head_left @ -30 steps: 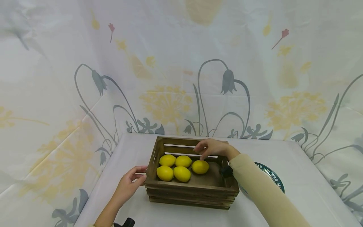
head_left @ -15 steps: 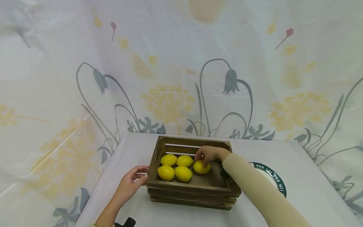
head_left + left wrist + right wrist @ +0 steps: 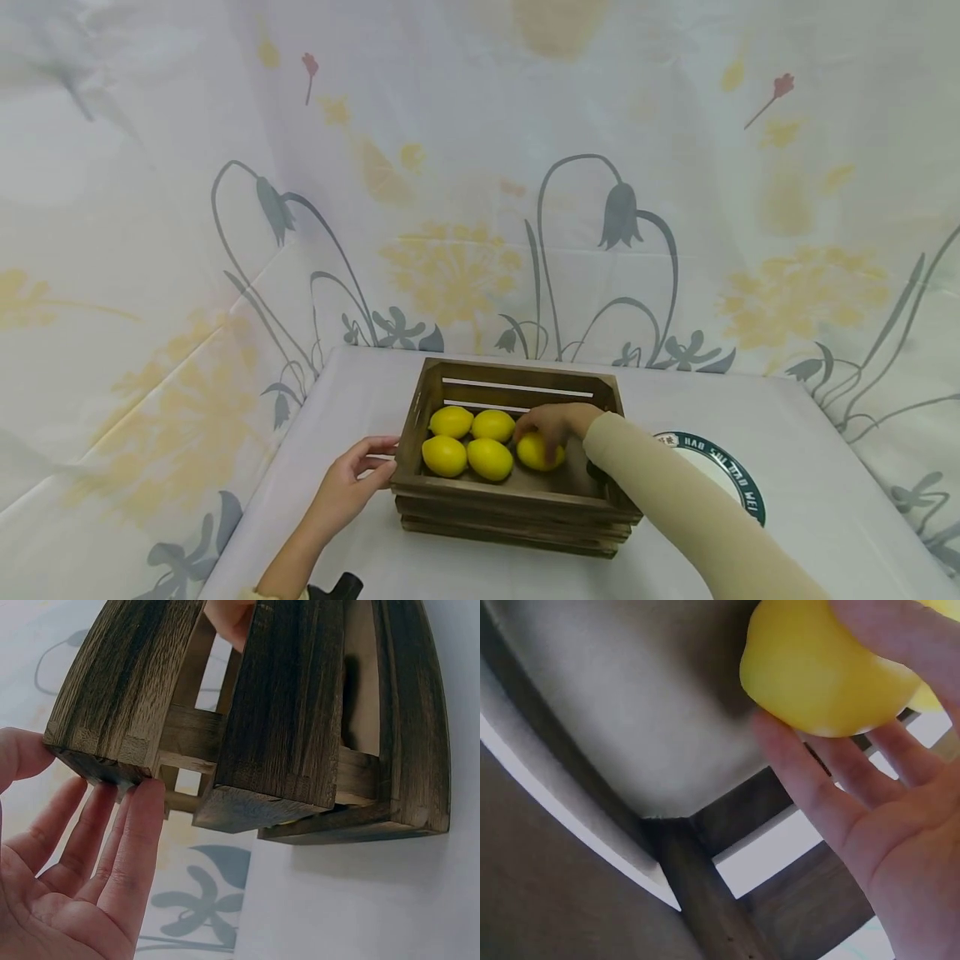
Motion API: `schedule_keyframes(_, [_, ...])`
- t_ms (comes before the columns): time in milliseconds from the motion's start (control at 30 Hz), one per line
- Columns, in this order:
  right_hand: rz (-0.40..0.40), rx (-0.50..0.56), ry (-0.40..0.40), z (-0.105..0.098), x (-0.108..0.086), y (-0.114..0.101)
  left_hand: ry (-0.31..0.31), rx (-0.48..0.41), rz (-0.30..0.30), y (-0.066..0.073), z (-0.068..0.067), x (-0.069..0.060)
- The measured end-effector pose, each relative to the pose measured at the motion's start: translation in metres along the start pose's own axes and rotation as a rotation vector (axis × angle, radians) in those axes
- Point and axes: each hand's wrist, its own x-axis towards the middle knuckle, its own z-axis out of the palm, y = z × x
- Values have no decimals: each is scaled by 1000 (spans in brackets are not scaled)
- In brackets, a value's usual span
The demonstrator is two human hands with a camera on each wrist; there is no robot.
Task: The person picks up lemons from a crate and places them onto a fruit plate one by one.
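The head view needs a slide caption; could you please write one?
The right hand grips a lemon beside four others in a wooden crate that the left hand touches.

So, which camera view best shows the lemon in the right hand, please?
The right wrist view: the lemon appears largest, though cropped, gripped by the right hand. The head view shows it small, partly covered by that hand; the left wrist view doesn't show it.

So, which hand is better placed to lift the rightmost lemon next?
Probably the right hand: it is curled around that lemon, inside the crate. The left hand is outside, touching the crate's left end, with other lemons in between.
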Motion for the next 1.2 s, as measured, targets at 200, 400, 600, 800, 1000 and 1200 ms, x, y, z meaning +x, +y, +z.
schedule_keyframes(200, [-40, -51, 14, -2, -2, -5, -4, 4, 0, 3, 0, 0])
schedule_keyframes(400, [-98, -64, 66, -8, -6, -11, 5, 7, -3, 3, 1, -1])
schedule_keyframes(600, [-148, 38, 138, -14, -10, -13, 7, 5, -3, 3, 2, -1])
schedule_keyframes(800, [-257, 99, 217, -21, -14, -17, 19, 8, 1, 1, 1, -1])
schedule_keyframes(1000, [-395, 157, 313, -25, -16, -20, 20, 1, 8, 4, 1, -2])
schedule_keyframes(1200, [-419, 222, 416, -29, -21, -24, 26, 10, 16, 6, 3, -2])
